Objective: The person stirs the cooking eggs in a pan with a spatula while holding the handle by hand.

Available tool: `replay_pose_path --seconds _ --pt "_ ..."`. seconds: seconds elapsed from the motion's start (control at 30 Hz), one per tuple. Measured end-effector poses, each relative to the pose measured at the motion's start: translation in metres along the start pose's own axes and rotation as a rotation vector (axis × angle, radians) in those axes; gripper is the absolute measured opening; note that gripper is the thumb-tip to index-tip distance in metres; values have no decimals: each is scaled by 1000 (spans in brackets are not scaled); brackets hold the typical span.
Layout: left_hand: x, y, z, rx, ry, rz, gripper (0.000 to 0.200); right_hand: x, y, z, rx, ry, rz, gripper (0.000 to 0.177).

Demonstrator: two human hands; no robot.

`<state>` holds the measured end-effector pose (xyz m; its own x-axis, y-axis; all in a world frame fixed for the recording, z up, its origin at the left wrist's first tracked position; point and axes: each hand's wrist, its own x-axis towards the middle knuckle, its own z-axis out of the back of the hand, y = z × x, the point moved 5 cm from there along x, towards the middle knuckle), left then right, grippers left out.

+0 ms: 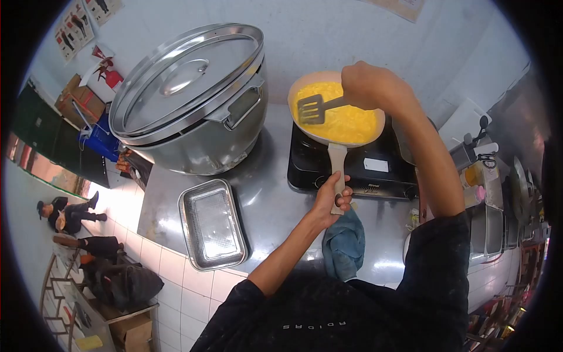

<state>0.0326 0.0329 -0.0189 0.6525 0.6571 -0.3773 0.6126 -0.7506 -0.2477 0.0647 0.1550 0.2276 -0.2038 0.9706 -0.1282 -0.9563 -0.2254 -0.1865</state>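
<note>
Toward the far edge of the grey steel table (267, 217), a round cream frying pan (324, 77) of yellow mixture (355, 122) sits over a black stove (308, 159); the left hand (332, 198) wraps its handle, the right hand (375, 89) grips a dark slotted spatula (312, 110), best slid flat, pan braced.

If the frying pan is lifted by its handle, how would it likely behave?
The frying pan would probably feel front-heavy, because the yellow food lies in its bowl while the left hand grips only the handle. The food looks soft and moist, so it might slide if tilted. The handle looks straight and rigid, so bending seems unlikely.
</note>
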Motion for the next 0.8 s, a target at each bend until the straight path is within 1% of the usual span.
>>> replay_pose_path --seconds 0.07,0.17,0.27,0.4,0.47,0.57,0.67,0.77,0.8 --pt "0 -2 -1 3 -2 -8 29 1 4 1 21 8 32 18" --pt "0 -2 -1 25 -10 -22 29 18 6 -6 35 22 27 17" --pt "0 -1 0 23 -15 -22 29 46 0 -16 57 48 -27 17" --pt "0 -1 -2 22 -21 -22 29 71 -11 -18 181 112 -112 20" --pt "0 0 -2 18 -22 -19 29 87 -21 -27 225 132 -175 20" --pt "-1 0 -3 16 -17 -17 28 110 -37 -48 214 146 -265 20" --pt "1 2 -1 18 -7 -21 28 110 -48 -56 220 110 -265 20" --pt "1 1 -1 29 -13 -19 29 92 -45 -45 92 79 -139 19" --pt "1 0 -2 27 -11 -21 29 84 -44 -38 126 72 -156 19"
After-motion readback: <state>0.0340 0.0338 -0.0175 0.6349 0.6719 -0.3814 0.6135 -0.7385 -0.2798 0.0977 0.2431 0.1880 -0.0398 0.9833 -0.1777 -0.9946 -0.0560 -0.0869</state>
